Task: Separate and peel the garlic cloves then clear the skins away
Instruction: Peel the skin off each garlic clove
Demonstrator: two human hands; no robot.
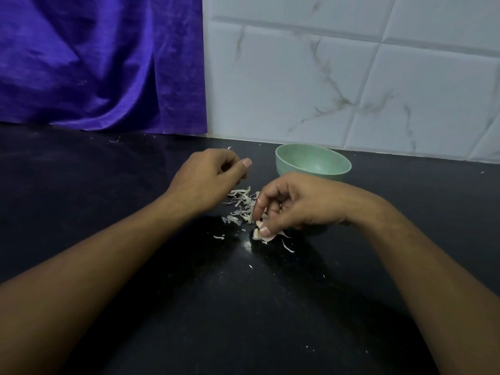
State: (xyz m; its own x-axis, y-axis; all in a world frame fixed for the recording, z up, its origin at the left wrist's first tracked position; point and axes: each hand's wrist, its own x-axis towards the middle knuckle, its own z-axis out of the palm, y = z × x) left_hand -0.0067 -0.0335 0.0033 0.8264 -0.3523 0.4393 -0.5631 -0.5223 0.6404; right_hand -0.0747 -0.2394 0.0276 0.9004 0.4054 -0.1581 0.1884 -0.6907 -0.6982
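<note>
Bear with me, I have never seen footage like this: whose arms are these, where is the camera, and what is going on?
No machine here: a person wears a camera on the head, looking down at their own two bare hands. The right hand pinches a garlic clove low over the black counter. The left hand hovers with curled fingers; whether it holds anything I cannot tell. Between them lies a heap of peeled skins. Behind stands a green bowl, then a purple cloth and a tiled wall.
</note>
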